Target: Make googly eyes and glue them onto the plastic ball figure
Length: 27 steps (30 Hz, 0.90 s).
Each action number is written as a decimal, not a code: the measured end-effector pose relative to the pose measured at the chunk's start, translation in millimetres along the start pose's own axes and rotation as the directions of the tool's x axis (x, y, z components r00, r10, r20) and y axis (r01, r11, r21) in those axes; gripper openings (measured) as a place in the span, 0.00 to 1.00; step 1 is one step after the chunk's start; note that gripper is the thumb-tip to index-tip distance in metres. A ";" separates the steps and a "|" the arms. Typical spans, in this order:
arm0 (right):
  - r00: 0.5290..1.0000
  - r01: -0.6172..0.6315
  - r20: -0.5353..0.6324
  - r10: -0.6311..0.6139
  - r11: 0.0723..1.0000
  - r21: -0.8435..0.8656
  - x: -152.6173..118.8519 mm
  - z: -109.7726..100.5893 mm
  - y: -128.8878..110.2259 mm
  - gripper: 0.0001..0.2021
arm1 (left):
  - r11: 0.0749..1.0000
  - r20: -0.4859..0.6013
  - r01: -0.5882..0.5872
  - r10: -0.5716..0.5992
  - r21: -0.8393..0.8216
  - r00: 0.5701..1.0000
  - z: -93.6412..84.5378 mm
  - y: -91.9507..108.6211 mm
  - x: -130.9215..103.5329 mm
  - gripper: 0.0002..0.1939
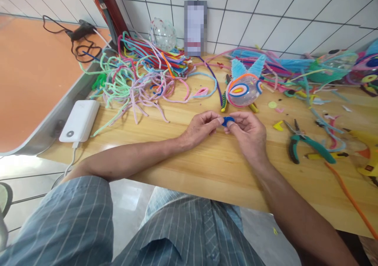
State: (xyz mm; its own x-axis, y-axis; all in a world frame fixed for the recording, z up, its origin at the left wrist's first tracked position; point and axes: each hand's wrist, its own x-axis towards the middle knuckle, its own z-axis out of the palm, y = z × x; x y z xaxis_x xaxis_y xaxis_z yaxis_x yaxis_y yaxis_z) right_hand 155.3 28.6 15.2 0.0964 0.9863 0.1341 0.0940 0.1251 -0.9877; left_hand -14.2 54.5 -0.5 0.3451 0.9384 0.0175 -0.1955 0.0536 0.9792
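Note:
Between my two hands is a small dark blue coil of pipe cleaner (228, 121), held just above the wooden table. My left hand (203, 127) pinches its left side with thumb and fingers. On the other side, the thumb and fingertips of my right hand (248, 131) are closed on the same coil. Right behind the hands sits a clear ball (243, 94) with light blue fuzzy ears, an orange band and ringed eyes of white, pink, orange and blue pipe cleaner. A purple pipe cleaner (213, 77) runs beside it, near a green and yellow tool handle (223, 101).
Heaped pipe cleaners (141, 80) cover the table's back left. A white power bank (79, 120) with a cable lies at the left. Teal-handled pliers (308, 142), a yellow glue gun (367, 151) and scraps lie to the right. A phone (195, 29) leans on the tiled wall.

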 end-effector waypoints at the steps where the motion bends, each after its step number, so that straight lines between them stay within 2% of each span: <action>1: 1.000 -0.004 0.001 0.004 1.000 0.004 0.4 -0.2 -0.2 0.12 | 1.000 0.006 0.004 -0.004 -0.001 1.000 -0.1 -0.5 0.2 0.29; 11: 0.999 0.034 -0.004 -0.035 0.995 -0.090 -0.3 0.4 -0.7 0.09 | 0.991 0.013 -0.101 0.101 0.086 0.995 -2.9 2.5 1.4 0.23; 27: 0.998 0.038 0.047 -0.031 0.985 -0.169 0.0 -4.0 6.8 0.12 | 0.981 0.042 -0.098 0.092 0.168 0.995 -5.4 -1.5 3.5 0.27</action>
State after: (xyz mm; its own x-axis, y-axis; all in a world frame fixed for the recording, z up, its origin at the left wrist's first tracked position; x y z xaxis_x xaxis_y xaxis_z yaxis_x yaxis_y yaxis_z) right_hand 159.9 29.0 8.8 0.0465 0.9860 0.1604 0.2634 0.1428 -0.9541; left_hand -17.6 59.5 -3.0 0.3640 0.9241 0.1165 -0.0713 -0.0970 0.9927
